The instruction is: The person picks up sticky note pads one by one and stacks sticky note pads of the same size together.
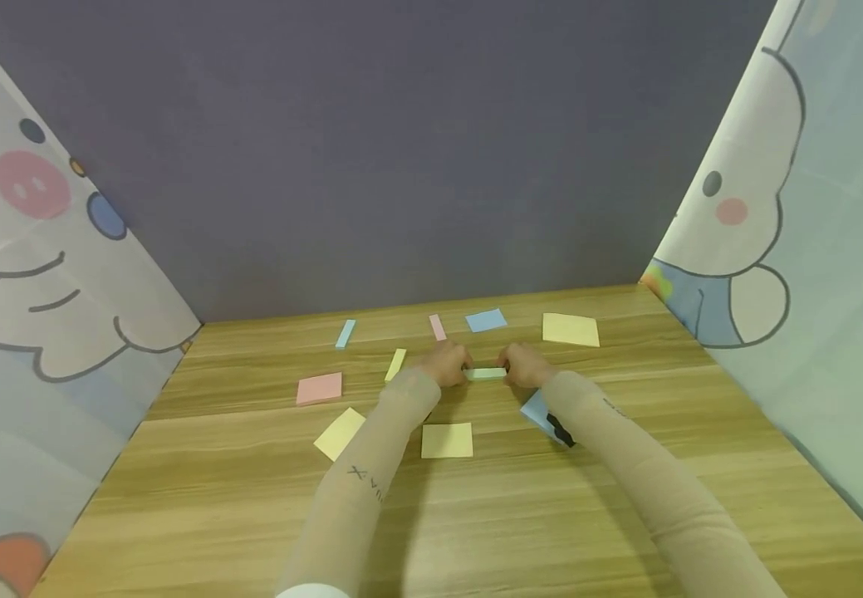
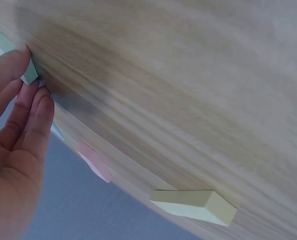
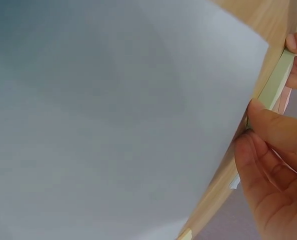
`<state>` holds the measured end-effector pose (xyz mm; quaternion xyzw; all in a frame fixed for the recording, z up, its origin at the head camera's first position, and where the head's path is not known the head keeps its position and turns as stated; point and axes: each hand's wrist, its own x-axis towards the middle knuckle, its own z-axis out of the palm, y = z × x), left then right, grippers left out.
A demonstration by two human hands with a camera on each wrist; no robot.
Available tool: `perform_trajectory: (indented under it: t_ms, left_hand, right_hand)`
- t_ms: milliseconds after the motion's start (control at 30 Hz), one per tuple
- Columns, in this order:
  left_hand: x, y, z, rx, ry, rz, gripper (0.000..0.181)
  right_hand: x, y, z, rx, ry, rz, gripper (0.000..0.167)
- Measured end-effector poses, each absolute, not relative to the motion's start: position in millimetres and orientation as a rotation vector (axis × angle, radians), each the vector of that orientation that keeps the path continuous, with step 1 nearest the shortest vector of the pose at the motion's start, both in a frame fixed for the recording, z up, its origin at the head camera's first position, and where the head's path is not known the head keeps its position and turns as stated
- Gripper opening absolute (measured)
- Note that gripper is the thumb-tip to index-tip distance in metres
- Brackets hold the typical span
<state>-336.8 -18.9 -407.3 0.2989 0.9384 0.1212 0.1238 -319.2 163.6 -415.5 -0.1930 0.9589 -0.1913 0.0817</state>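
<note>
A narrow pale green pad (image 1: 487,374) lies level between both hands on the wooden table. My left hand (image 1: 446,364) pinches its left end between thumb and fingers; in the left wrist view that hand (image 2: 18,115) has the thumb on top of the green pad (image 2: 29,74). At the other end my right hand (image 1: 527,366) pinches with thumb and fingertips, and in the right wrist view the green pad (image 3: 277,82) runs between that hand (image 3: 276,160) and the left one. Beneath my right forearm is a blue pad (image 1: 538,413), partly covered by the wrist.
Around the hands lie a yellow strip (image 1: 395,365), a pink strip (image 1: 438,327), a light blue strip (image 1: 345,334), a blue pad (image 1: 487,320), a pink pad (image 1: 320,389) and several yellow pads (image 1: 447,440). A dark panel (image 1: 416,166) stands behind the wooden table (image 1: 199,498).
</note>
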Motion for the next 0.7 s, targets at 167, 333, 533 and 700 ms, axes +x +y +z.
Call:
perform_trajectory:
  t_ms: [167,333,533,700]
  left_hand:
    - [-335.4,-20.1,-410.8,0.864,2.773,0.337,0.021]
    - [-335.6,-20.1,-412.5,0.854,2.787,0.34,0.023]
    - [-335.7,-20.7,-413.3,0.859,2.775,0.358,0.024]
    - [-334.8,-21.9,-413.2,0.882,2.783,0.366,0.025]
  right_hand:
    - [-320.5,164.2,-416.2,-0.635,2.865,-0.557,0.011]
    - [-319.7,164.4,-414.4,-0.632,2.856,-0.556,0.016]
    - [-318.9,165.3,-415.1,-0.63,2.87,-0.541,0.016]
    - [-319.2,164.6,-415.5,-0.65,2.883,-0.545,0.013]
